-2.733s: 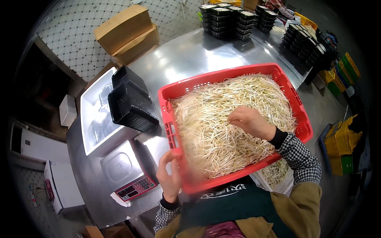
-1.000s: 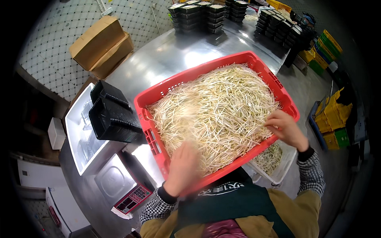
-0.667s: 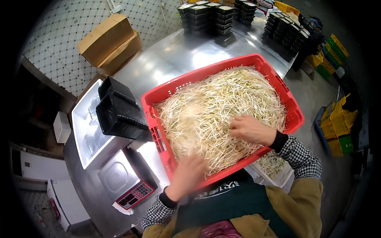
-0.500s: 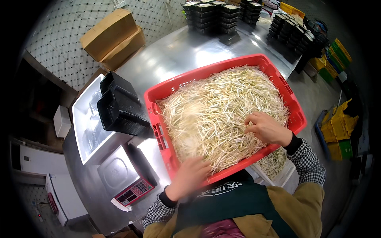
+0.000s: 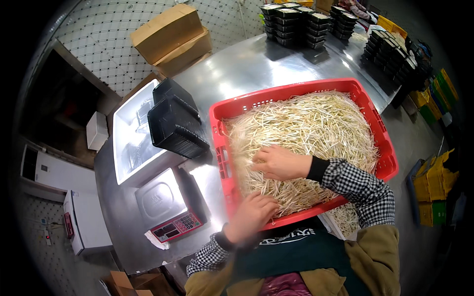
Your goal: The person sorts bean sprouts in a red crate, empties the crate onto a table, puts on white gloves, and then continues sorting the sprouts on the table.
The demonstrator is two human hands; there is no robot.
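A red plastic crate on the steel table is filled with pale, thin bean sprouts. My right hand reaches across to the left part of the heap, its fingers curled into the sprouts. Closer to me, my left hand bends over the crate's near left corner with its fingers closed in the sprouts. A short gap separates the two hands. The fingertips of both are partly hidden among the strands, so how much each holds does not show.
Left of the crate are a digital scale, a white foam box and nested black trays. Stacks of filled black trays stand at the table's far end. Cardboard boxes rise behind. More sprouts lie below the crate's near edge.
My right hand has moved left across the sprouts, close to my left hand. The left hand, blurred before, is now bent into the sprouts. The view has shifted, moving the scene rightward.
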